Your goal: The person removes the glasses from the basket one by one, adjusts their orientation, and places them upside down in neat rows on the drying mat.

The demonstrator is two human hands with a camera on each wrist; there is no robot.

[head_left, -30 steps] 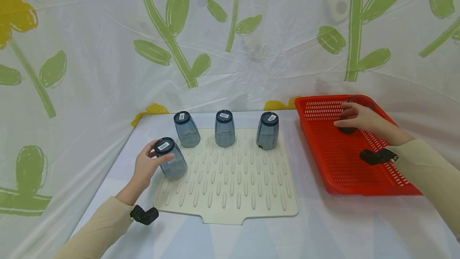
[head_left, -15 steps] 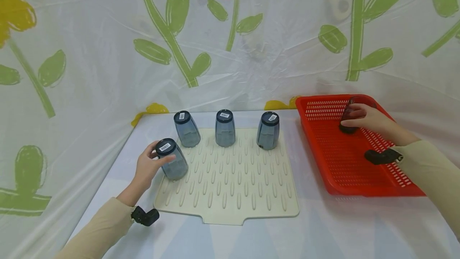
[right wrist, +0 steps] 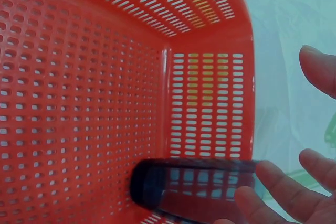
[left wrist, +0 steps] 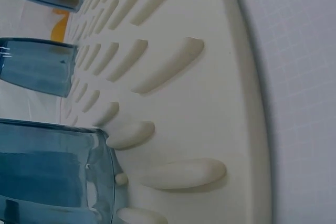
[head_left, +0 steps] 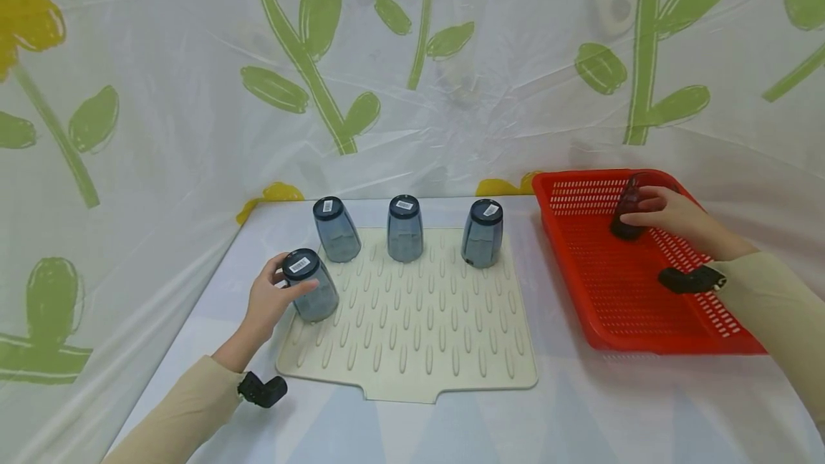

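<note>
In the head view my left hand (head_left: 267,299) holds an upside-down blue-tinted glass (head_left: 314,299), thumb on the near side and fingers behind it. This glass stands at the left edge of a cream drying mat (head_left: 412,342); its lower part also shows in the left wrist view. My right hand (head_left: 670,215) is over the red basket (head_left: 570,271), beside a dark glass (right wrist: 194,187) standing base down in the far right part. In the right wrist view the fingertips (right wrist: 268,174) overlap the glass near its rim, while the thumb stands well apart from it.
Along the mat's far side stand three more upturned glasses: a left one (head_left: 337,235), a middle one (head_left: 404,235) and a right one (head_left: 482,238). The basket's raised rim stands right of the mat. A flower-printed curtain (head_left: 515,92) hangs behind the table.
My right hand has shifted slightly to the right, and more of the dark glass in the basket shows. The left hand and its glass have hardly moved.
</note>
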